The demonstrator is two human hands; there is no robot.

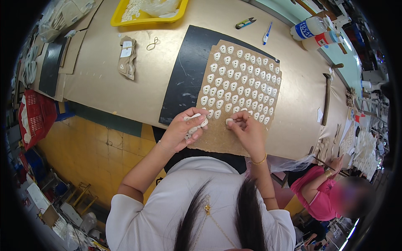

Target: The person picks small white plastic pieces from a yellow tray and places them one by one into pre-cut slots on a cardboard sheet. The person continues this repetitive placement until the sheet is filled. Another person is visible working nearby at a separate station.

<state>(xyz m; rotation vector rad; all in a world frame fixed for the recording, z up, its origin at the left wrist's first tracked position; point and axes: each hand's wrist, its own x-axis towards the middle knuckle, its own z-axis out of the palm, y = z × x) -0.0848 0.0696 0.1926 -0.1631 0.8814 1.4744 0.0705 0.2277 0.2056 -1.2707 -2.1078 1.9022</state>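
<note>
A brown cardboard sheet [213, 136] lies partly over a black board [178, 88] on the table in front of me. Rows of small white oval pieces with dark holes [226, 85] cover most of it, down to the bare strip nearest me. My left hand [181, 133], over the sheet's near left corner, is closed around several loose white oval pieces [193, 130]. Low over the near part of the sheet, my right hand [248, 133] pinches one white oval piece [229, 121] between thumb and fingers. Whether that piece touches the cardboard I cannot tell.
At the back stands a yellow tray [146, 21] of white pieces. A cutter knife [245, 23], a pen [267, 33] and bottles [307, 28] are far right, a hammer [326, 98] nearer. Left lies a wrapped bundle [127, 62]. A person in pink [315, 194] works at right.
</note>
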